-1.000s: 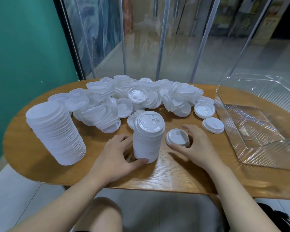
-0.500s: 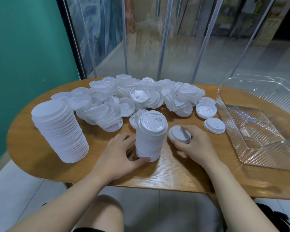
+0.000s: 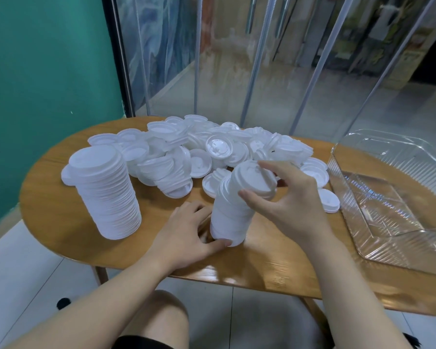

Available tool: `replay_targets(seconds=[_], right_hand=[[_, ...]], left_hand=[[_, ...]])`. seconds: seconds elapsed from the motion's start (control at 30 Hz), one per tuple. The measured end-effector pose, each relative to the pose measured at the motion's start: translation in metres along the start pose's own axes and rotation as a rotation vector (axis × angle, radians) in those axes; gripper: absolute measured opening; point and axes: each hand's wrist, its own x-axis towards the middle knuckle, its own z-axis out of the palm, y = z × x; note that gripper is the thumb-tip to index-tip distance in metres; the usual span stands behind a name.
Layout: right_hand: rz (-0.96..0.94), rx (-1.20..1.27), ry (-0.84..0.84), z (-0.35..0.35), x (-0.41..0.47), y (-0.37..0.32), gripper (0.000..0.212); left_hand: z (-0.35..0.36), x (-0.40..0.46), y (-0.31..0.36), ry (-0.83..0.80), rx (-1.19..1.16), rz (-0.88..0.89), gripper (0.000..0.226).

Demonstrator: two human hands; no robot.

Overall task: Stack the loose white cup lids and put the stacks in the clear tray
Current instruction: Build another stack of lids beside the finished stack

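Head view: my left hand (image 3: 186, 230) grips the base of the short stack (image 3: 234, 212) at the table's near middle so it won't topple while my right hand (image 3: 287, 202) pinches a lid (image 3: 256, 181) onto its top, clear tray (image 3: 388, 197) waiting on the right holding no stacks, loose lids (image 3: 212, 149) heaped beyond, raised lettering on them too small to read

Count on my oval wooden bench (image 3: 61, 212): two stacks, one tray, one heap.

I see two upright stacks of white plastic cup lids, the tall one (image 3: 106, 195) and the shorter one (image 3: 233, 210), one clear ribbed plastic tray (image 3: 388, 197), and a heap of loose white lids (image 3: 212, 149) too jumbled to count; two hands.
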Motion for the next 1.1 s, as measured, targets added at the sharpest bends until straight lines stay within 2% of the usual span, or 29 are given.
replay_targets(seconds=[0.2, 0.57, 0.77, 0.97, 1.1], right_hand=[[-0.007, -0.122, -0.097, 0.011, 0.002, -0.002, 0.067], [0.005, -0.158, -0.18, 0.015, -0.002, -0.003, 0.059], [0.004, -0.22, -0.235, 0.015, 0.001, -0.01, 0.061], [0.013, -0.278, -0.286, 0.014, 0.005, -0.016, 0.069], [0.048, -0.194, -0.298, 0.009, 0.005, -0.016, 0.086]], left_hand=[[0.0, 0.001, -0.001, 0.005, 0.004, 0.005, 0.066], [0.003, 0.001, -0.004, 0.002, 0.002, 0.005, 0.071], [0.0, 0.0, -0.001, 0.002, 0.001, 0.023, 0.07], [0.0, 0.0, -0.001, 0.007, 0.013, 0.032, 0.068], [-0.001, 0.0, -0.001, 0.008, 0.003, 0.042, 0.066]])
